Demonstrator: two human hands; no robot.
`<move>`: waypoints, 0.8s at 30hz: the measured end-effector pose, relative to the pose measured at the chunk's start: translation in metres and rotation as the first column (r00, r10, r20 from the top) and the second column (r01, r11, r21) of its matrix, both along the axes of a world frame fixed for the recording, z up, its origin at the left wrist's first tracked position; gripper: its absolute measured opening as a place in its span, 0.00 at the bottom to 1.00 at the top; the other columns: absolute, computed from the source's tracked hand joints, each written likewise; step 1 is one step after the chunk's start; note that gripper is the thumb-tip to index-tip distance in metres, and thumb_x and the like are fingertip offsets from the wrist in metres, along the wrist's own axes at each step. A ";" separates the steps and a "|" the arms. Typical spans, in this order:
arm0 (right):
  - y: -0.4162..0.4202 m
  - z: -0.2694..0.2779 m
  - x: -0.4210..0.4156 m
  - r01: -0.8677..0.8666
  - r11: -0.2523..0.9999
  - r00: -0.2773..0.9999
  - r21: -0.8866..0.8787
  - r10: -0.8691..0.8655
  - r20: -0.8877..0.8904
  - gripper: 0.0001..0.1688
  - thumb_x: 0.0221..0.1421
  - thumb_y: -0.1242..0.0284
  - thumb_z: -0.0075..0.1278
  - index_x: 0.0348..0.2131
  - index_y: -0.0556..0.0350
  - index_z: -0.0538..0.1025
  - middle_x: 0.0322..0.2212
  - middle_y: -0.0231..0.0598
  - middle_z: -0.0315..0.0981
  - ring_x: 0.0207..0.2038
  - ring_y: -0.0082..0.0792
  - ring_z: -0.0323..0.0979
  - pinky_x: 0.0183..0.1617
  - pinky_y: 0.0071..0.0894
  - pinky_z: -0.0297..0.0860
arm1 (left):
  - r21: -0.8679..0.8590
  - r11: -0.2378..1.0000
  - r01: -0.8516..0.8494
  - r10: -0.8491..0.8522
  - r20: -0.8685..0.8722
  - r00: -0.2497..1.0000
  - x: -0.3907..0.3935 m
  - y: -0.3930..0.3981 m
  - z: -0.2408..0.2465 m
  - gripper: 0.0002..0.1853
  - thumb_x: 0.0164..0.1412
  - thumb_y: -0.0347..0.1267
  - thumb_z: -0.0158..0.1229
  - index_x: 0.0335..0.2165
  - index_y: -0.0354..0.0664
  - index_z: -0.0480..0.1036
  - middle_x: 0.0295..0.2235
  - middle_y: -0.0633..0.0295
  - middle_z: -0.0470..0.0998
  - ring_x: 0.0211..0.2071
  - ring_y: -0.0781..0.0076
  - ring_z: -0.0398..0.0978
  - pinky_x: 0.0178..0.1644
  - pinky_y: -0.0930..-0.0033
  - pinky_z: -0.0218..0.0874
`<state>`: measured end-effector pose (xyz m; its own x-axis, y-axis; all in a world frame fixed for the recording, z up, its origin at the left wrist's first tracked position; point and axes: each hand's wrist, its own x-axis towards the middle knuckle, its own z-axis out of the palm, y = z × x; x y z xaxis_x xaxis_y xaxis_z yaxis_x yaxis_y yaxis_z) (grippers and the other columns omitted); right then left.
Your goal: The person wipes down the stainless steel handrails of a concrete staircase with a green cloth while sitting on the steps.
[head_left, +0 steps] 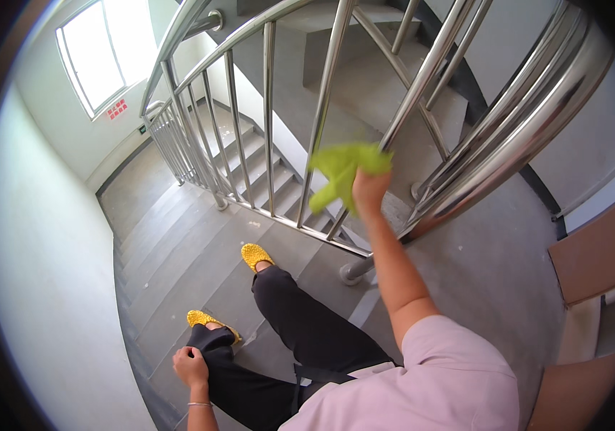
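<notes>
A lime-green cloth (337, 164), slightly blurred, is gripped in my right hand (370, 191), with its loose ends hanging to the left. The hand reaches forward to a slanting stainless-steel baluster (423, 81) of the stair railing. The cloth covers a stretch of that bar; whether it wraps right around cannot be told. A second steel baluster (330, 70) runs just by the cloth's left edge. Low on the left, my left hand (191, 365) hovers near my knee, fingers curled and nothing visible in it. A thin bracelet circles that wrist.
Grey stairs (178, 253) descend ahead under my yellow shoes (256, 257). Beyond the railing lie a lower flight (253, 156) and an upper flight's underside. A thick steel handrail (528, 134) curves at right, near brown panels (596, 253). The left wall (49, 269) borders the steps; a window (105, 51) is beyond.
</notes>
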<state>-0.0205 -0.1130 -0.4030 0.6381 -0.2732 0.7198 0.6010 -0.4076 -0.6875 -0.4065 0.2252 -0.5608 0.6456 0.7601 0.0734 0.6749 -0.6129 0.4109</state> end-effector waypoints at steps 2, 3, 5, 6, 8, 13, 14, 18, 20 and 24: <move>-0.002 -0.089 -0.008 0.113 0.976 0.968 -0.189 -0.151 -0.202 0.08 0.49 0.74 0.45 0.30 0.59 0.73 0.29 0.48 0.71 0.33 0.48 0.68 0.37 0.41 0.63 | 0.001 1.000 -0.021 0.021 -0.014 1.000 0.005 -0.004 0.007 0.08 0.47 0.31 0.52 0.20 0.38 0.73 0.25 0.58 0.73 0.31 0.58 0.69 0.38 0.59 0.61; 0.000 -0.129 -0.015 0.060 0.988 0.954 -0.142 -0.098 -0.284 0.08 0.49 0.73 0.45 0.29 0.59 0.72 0.27 0.48 0.71 0.32 0.49 0.68 0.35 0.41 0.63 | 0.008 1.000 -0.024 0.024 -0.020 0.999 0.004 -0.003 0.009 0.08 0.47 0.31 0.52 0.20 0.38 0.73 0.25 0.58 0.73 0.31 0.58 0.69 0.38 0.59 0.61; 0.010 -0.156 -0.040 -0.073 0.989 0.791 0.129 0.137 -0.596 0.07 0.50 0.72 0.44 0.29 0.57 0.71 0.24 0.46 0.70 0.29 0.47 0.69 0.33 0.39 0.63 | 0.011 0.999 -0.038 0.039 -0.039 0.999 0.000 0.000 0.008 0.08 0.47 0.31 0.52 0.20 0.38 0.73 0.25 0.58 0.74 0.31 0.58 0.69 0.37 0.60 0.61; 0.010 -0.149 -0.050 -0.085 0.932 0.592 0.353 0.332 -0.734 0.07 0.52 0.72 0.44 0.30 0.57 0.71 0.22 0.44 0.70 0.28 0.44 0.70 0.31 0.37 0.64 | 0.020 0.999 -0.033 0.033 -0.032 0.999 0.001 0.001 0.007 0.08 0.46 0.31 0.52 0.20 0.38 0.73 0.25 0.58 0.74 0.31 0.58 0.69 0.37 0.59 0.61; -0.011 -0.172 -0.048 -0.116 0.982 0.850 -0.147 0.021 -0.527 0.07 0.53 0.72 0.43 0.30 0.56 0.70 0.24 0.42 0.70 0.28 0.36 0.71 0.29 0.33 0.64 | 0.030 1.000 -0.004 0.004 -0.010 1.000 0.004 0.000 0.003 0.08 0.46 0.31 0.52 0.19 0.38 0.72 0.24 0.58 0.73 0.30 0.58 0.69 0.36 0.59 0.61; 0.021 -0.032 -0.104 -0.151 0.963 0.906 0.222 0.224 -0.358 0.09 0.54 0.74 0.44 0.35 0.59 0.69 0.32 0.43 0.69 0.35 0.34 0.70 0.36 0.30 0.65 | -0.006 1.000 -0.020 0.020 0.040 0.999 -0.005 0.007 -0.004 0.07 0.45 0.31 0.53 0.18 0.39 0.71 0.23 0.59 0.72 0.30 0.59 0.69 0.35 0.59 0.60; 0.023 -0.006 -0.114 -0.215 0.950 0.918 0.227 0.276 -0.285 0.10 0.53 0.74 0.44 0.37 0.60 0.69 0.34 0.44 0.69 0.36 0.37 0.69 0.38 0.32 0.64 | -0.006 1.000 -0.015 0.015 0.035 0.999 -0.006 0.006 -0.004 0.07 0.44 0.31 0.53 0.17 0.39 0.71 0.23 0.59 0.72 0.30 0.59 0.69 0.35 0.59 0.60; 0.023 0.052 -0.085 -0.214 0.938 0.974 -0.274 0.225 0.010 0.17 0.57 0.73 0.42 0.46 0.63 0.65 0.41 0.43 0.67 0.44 0.36 0.65 0.50 0.33 0.60 | 0.004 1.000 -0.008 0.008 0.048 0.999 -0.003 0.002 0.004 0.07 0.44 0.30 0.52 0.18 0.38 0.72 0.23 0.56 0.73 0.31 0.56 0.69 0.37 0.58 0.61; 0.047 0.113 -0.050 -0.280 0.951 0.959 -0.131 0.284 0.013 0.18 0.57 0.71 0.43 0.45 0.63 0.65 0.42 0.43 0.66 0.45 0.36 0.65 0.50 0.33 0.60 | 0.026 1.000 -0.003 0.002 0.043 0.999 -0.005 -0.001 0.010 0.07 0.45 0.31 0.52 0.18 0.38 0.72 0.24 0.56 0.73 0.31 0.56 0.69 0.37 0.58 0.61; 0.075 0.235 0.026 -0.277 0.959 0.934 -0.061 0.283 0.219 0.13 0.49 0.74 0.49 0.35 0.65 0.71 0.29 0.47 0.71 0.35 0.44 0.70 0.40 0.36 0.63 | 0.053 0.999 0.007 -0.009 0.047 0.999 -0.008 -0.002 0.002 0.05 0.46 0.30 0.52 0.20 0.40 0.71 0.25 0.61 0.73 0.33 0.61 0.68 0.39 0.60 0.58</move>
